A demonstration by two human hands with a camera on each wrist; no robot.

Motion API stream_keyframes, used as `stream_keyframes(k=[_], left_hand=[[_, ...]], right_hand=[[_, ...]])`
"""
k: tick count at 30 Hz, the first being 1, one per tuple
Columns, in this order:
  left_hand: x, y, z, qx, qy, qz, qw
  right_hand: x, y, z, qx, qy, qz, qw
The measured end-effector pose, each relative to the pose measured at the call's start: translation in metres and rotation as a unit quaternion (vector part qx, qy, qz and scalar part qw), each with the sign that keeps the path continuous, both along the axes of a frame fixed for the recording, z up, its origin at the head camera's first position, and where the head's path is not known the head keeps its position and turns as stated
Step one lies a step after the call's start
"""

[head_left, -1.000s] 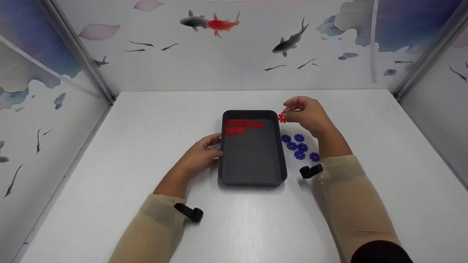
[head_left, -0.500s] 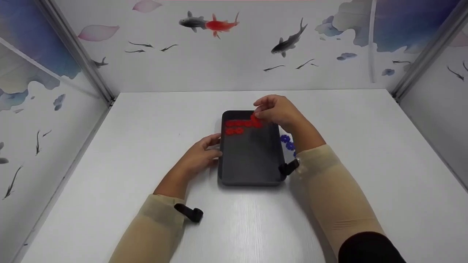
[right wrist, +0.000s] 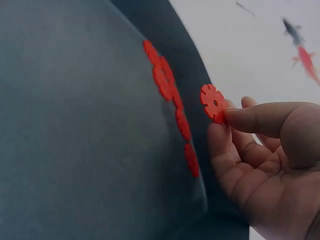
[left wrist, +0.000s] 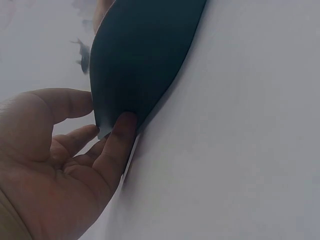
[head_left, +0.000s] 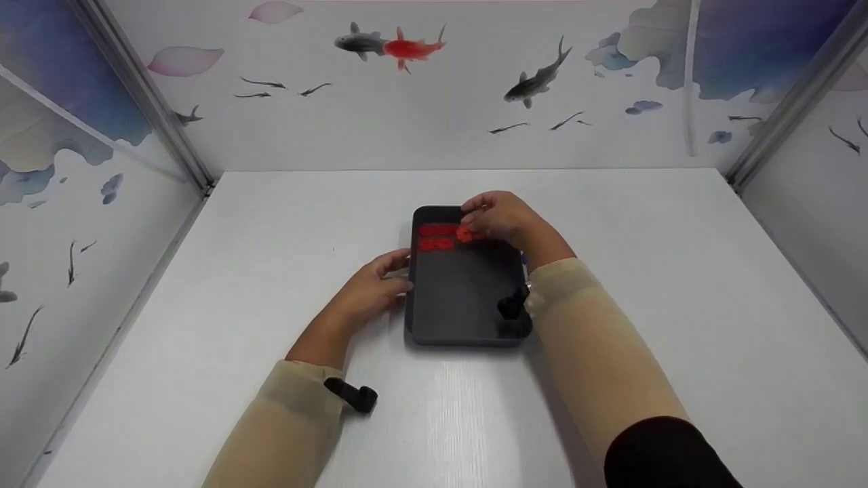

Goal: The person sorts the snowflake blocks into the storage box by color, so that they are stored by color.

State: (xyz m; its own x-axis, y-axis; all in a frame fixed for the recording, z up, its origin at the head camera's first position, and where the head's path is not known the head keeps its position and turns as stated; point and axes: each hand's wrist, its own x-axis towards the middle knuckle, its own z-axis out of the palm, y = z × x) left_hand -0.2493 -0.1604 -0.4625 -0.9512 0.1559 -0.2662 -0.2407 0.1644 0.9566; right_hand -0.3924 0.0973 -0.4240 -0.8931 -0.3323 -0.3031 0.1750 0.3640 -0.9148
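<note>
My right hand (head_left: 498, 217) pinches a red flower-shaped disc (right wrist: 215, 102) between thumb and finger, over the far part of the dark grey tray (head_left: 468, 298). In the right wrist view the disc has notched edges and a small centre hole. Red discs (head_left: 436, 244) lie in the tray in two rows near its far end, partly hidden by the right hand. Fingertips of my left hand (head_left: 373, 288) touch the tray's left side; in the left wrist view they rest against its wall.
The tray stands on a white table (head_left: 271, 271). A sliver of a blue disc (head_left: 523, 259) shows right of the tray, the rest hidden by the right arm. A wall (head_left: 434, 135) printed with fish rises behind.
My right hand has carried the red disc leftward from beside the tray to over its far part, then lower toward the second row. The left hand has stayed at the tray.
</note>
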Motion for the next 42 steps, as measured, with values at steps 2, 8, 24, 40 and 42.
stream_keyframes(k=[2, 8, 24, 40, 42], left_hand=[[0.000, -0.001, 0.000, -0.003, -0.001, -0.001, 1.0000], [-0.001, -0.001, 0.000, 0.003, -0.002, -0.003, 1.0000], [-0.001, 0.000, -0.002, -0.003, -0.004, -0.002, 1.0000], [-0.001, 0.000, -0.002, 0.002, -0.003, 0.000, 1.0000], [-0.001, -0.001, -0.002, 0.000, -0.002, 0.001, 1.0000]], right_hand=[[-0.001, 0.000, -0.003, 0.012, 0.002, -0.003, 1.000], [-0.001, -0.004, -0.008, 0.066, 0.022, 0.006, 0.998], [0.001, -0.006, -0.015, 0.139, 0.071, 0.019, 0.988], [0.011, 0.009, 0.013, 0.019, 0.056, 0.025, 0.998], [0.015, 0.016, 0.022, -0.004, 0.060, 0.027, 0.998]])
